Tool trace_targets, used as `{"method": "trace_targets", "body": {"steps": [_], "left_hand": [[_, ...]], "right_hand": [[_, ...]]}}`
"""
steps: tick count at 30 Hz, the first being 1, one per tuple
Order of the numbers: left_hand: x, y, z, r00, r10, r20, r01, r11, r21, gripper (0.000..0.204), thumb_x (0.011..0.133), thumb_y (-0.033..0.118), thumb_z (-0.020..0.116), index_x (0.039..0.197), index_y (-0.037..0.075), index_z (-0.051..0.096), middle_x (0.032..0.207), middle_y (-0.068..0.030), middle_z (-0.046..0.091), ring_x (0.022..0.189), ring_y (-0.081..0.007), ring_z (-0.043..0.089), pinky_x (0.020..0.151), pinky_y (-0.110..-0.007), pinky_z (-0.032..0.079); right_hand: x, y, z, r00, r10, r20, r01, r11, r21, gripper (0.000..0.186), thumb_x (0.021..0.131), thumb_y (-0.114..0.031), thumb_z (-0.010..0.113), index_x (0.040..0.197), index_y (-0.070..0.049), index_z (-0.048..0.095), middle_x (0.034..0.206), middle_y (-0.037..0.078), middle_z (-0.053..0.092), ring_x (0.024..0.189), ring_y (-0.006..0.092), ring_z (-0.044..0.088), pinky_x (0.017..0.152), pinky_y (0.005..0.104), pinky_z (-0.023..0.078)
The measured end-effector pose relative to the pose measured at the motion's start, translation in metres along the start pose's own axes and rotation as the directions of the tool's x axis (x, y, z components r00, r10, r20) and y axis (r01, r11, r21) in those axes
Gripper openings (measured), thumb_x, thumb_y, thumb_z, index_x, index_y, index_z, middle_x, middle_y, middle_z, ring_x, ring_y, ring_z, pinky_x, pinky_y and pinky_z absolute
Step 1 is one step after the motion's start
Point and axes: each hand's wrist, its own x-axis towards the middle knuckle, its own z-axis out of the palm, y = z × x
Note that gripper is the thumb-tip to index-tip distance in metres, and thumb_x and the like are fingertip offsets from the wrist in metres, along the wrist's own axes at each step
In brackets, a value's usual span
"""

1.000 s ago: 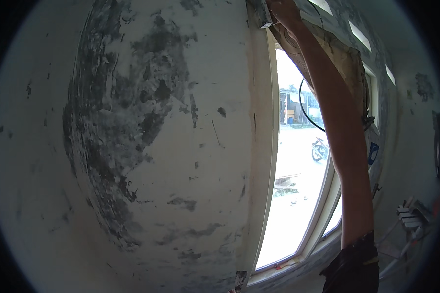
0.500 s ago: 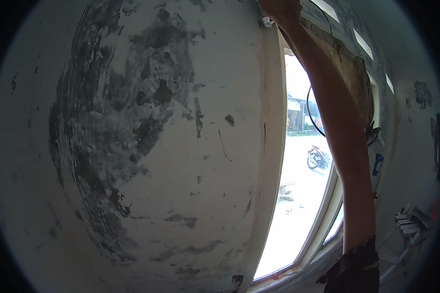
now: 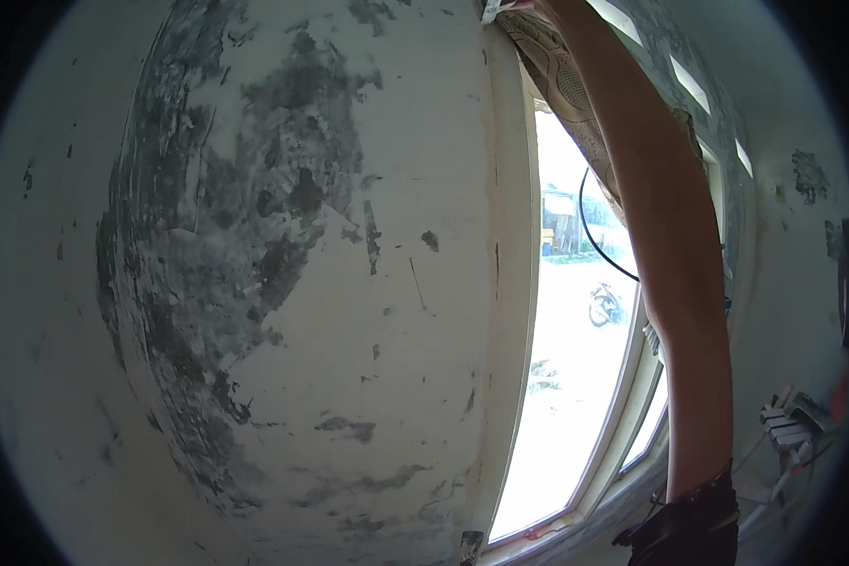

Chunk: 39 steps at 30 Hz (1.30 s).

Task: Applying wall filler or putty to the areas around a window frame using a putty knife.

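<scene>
My right arm rises from the lower right past the window to the top of the wall. My right hand point(image 3: 541, 7) is mostly cut off by the upper edge. Its fingers seem closed beside a small pale flat-edged piece point(image 3: 491, 10), whose kind I cannot make out. That piece lies close to the upper corner of the window frame point(image 3: 513, 189). Behind the forearm hangs a patterned beige-brown curtain point(image 3: 561, 80), bunched toward the right. To the left spreads a white wall point(image 3: 424, 349) with grey, rough patches. My left hand is out of view.
A tall bright window point(image 3: 561, 453) shows a parked motorcycle point(image 3: 606, 306) outside. A black cable point(image 3: 592, 231) curves across the pane. Whitish slatted furniture point(image 3: 788, 429) stands at the lower right. Small openings point(image 3: 690, 85) let light in above the window.
My right hand has moved up and left, nearly out of the picture. More of the patterned curtain now shows left of the forearm. The view has shifted slightly to the right.
</scene>
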Motion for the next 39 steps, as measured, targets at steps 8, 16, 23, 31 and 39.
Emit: {"method": "trace_targets", "body": {"steps": [8, 16, 23, 31, 39], "left_hand": [[-0.008, -0.006, -0.014, 0.999, 0.040, 0.016, -0.040, 0.999, 0.027, 0.020, 0.091, 0.022, 0.051, 0.111, 0.021, 0.052, 0.076, 0.0070, 0.051, 0.049, -0.0057, 0.040, 0.036, -0.020, 0.030], [0.009, 0.002, -0.024, 0.994, 0.097, 0.044, -0.098, 0.995, 0.030, 0.009, 0.093, 0.026, 0.051, 0.100, 0.020, 0.051, 0.075, 0.0065, 0.050, 0.047, -0.0057, 0.040, 0.033, -0.021, 0.027], [0.004, 0.012, 0.003, 0.996, 0.084, -0.015, -0.082, 0.994, 0.073, 0.017, 0.095, 0.034, 0.052, 0.086, 0.019, 0.050, 0.065, 0.0053, 0.046, 0.044, -0.0056, 0.039, 0.033, -0.021, 0.026], [0.008, 0.004, 0.006, 0.998, 0.016, 0.066, -0.025, 0.991, 0.129, 0.015, 0.094, 0.031, 0.049, 0.086, 0.019, 0.050, 0.060, 0.0057, 0.043, 0.042, -0.0059, 0.037, 0.033, -0.021, 0.026], [0.007, -0.012, -0.003, 0.999, 0.037, -0.028, -0.036, 0.999, 0.036, 0.014, 0.094, 0.028, 0.052, 0.105, 0.021, 0.051, 0.073, 0.0062, 0.048, 0.046, -0.0056, 0.038, 0.033, -0.021, 0.027]], "right_hand": [[0.007, 0.048, 0.008, 0.973, -0.225, -0.045, 0.194, 0.912, -0.361, 0.035, 0.082, -0.030, 0.065, 0.081, 0.004, 0.071, 0.078, 0.019, 0.071, 0.075, 0.0282, 0.071, 0.068, 0.0390, 0.054], [-0.004, 0.039, 0.049, 0.926, -0.351, -0.140, 0.205, 0.779, -0.593, 0.032, 0.078, -0.025, 0.070, 0.094, 0.002, 0.071, 0.094, 0.022, 0.070, 0.089, 0.0324, 0.069, 0.078, 0.0415, 0.055], [-0.009, -0.003, 0.075, 0.941, -0.317, -0.118, 0.248, 0.884, -0.396, 0.036, 0.081, -0.028, 0.069, 0.093, 0.006, 0.070, 0.096, 0.025, 0.069, 0.092, 0.0335, 0.068, 0.079, 0.0414, 0.054], [0.036, -0.015, 0.008, 0.947, -0.263, 0.183, 0.299, 0.930, -0.214, 0.037, 0.090, -0.028, 0.062, 0.100, 0.007, 0.068, 0.093, 0.018, 0.069, 0.084, 0.0274, 0.065, 0.071, 0.0389, 0.050], [0.002, 0.033, 0.004, 0.884, -0.377, 0.275, 0.454, 0.831, -0.320, 0.031, 0.092, -0.021, 0.057, 0.114, -0.002, 0.067, 0.113, 0.021, 0.066, 0.105, 0.0340, 0.063, 0.091, 0.0417, 0.048]]}}
